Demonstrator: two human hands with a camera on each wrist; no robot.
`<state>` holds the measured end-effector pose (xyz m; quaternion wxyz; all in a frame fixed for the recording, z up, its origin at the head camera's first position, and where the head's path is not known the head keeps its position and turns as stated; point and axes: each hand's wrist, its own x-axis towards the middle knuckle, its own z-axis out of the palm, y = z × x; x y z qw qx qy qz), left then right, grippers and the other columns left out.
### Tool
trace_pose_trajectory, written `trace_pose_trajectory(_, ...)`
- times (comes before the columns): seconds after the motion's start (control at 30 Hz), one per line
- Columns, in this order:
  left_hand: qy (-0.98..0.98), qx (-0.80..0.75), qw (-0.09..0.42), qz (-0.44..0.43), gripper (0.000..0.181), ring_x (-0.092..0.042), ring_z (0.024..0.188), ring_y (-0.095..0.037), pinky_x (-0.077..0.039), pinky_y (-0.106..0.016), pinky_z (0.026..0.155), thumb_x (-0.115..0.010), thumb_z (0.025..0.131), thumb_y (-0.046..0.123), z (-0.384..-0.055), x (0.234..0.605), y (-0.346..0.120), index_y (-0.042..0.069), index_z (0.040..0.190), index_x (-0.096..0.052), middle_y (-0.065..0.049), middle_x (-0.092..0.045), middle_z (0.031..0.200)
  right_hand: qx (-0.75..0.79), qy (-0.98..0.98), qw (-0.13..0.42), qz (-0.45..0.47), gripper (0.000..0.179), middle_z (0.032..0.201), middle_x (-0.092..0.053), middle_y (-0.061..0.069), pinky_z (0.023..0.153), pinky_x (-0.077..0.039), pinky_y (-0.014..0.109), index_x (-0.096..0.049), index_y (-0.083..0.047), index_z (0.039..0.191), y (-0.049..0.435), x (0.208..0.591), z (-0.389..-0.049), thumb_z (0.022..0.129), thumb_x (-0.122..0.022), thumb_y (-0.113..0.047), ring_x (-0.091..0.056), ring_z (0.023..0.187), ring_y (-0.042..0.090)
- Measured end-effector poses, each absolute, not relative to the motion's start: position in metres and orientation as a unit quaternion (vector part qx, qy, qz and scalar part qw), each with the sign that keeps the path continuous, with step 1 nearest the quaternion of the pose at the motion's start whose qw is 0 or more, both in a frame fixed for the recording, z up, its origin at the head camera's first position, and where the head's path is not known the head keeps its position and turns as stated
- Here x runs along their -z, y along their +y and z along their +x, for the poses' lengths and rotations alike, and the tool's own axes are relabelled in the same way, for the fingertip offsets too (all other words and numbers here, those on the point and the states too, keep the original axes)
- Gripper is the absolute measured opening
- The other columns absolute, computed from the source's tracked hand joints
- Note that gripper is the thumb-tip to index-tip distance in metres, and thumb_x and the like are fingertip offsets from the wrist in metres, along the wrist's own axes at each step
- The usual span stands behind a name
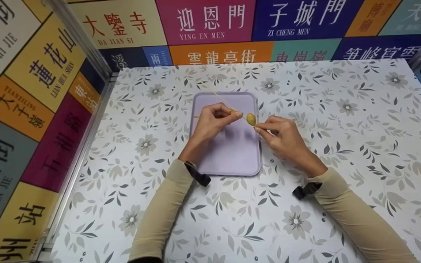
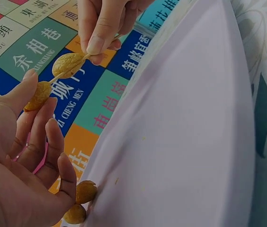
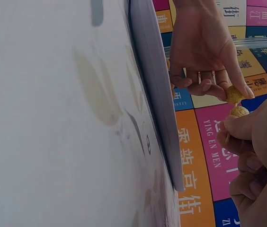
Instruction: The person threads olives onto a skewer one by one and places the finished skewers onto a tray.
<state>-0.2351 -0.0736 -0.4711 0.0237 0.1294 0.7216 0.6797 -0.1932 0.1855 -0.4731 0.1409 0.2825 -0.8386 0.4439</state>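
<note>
My left hand is over the lilac tray, its thumb and forefinger pinching a small yellow-brown oval ball. Its other fingers are loosely bent. At the tray's right edge, my right hand pinches the end of a thin wooden skewer between thumb and fingers. A second yellow-brown ball is threaded on that skewer, close to the right fingertips. The skewer reaches the left hand's ball; the fingers hide how far it enters. A pale thin stick shows beyond the left hand, its far end faint.
Two more brown balls sit at the tray's side, partly behind the left hand in the left wrist view. Flower-patterned cloth covers the table. Panels with coloured signs stand along the back and left sides.
</note>
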Motion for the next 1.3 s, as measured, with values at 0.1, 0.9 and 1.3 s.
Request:
trace_pose_trajectory(0.1,0.728,-0.673,0.024,0.129,0.021,-0.067,0.074,-0.013,-0.048,-0.027,0.067,-0.091,0.09,0.034,-0.235,0.471,-0.073,0.015,0.09,-0.08,-0.001,-0.082,0.089,-0.445,-0.842,0.136,0.274,0.014,0.082,-0.074,0.002,0.06,-0.039,0.017,-0.086,-0.004,0.109,0.185,0.473,-0.192,0.096,-0.082,-0.006,-0.052,0.067,0.012)
trace_pose_trajectory(0.9,0.853,-0.501,-0.049,0.138,0.029,-0.072,0.089,-0.01,-0.058,-0.033,0.085,-0.077,0.102,0.041,-0.243,0.451,-0.098,0.017,0.116,-0.085,0.005,-0.084,0.105,-0.431,-0.846,0.182,0.255,0.013,0.074,-0.062,0.003,0.057,-0.034,0.017,-0.087,-0.005,0.108,0.192,0.471,-0.192,0.097,-0.082,-0.009,-0.046,0.062,0.009)
trace_pose_trajectory(1.3,0.944,-0.244,-0.07,0.211,0.025,-0.071,0.109,-0.032,-0.054,-0.047,0.101,-0.073,0.099,0.007,-0.244,0.464,-0.113,0.012,0.12,-0.084,-0.004,-0.084,0.115,-0.444,-0.851,0.164,0.225,0.015,0.074,-0.065,-0.001,0.059,-0.036,0.017,-0.087,-0.008,0.11,0.217,0.478,-0.186,0.096,-0.082,-0.006,-0.048,0.066,0.011)
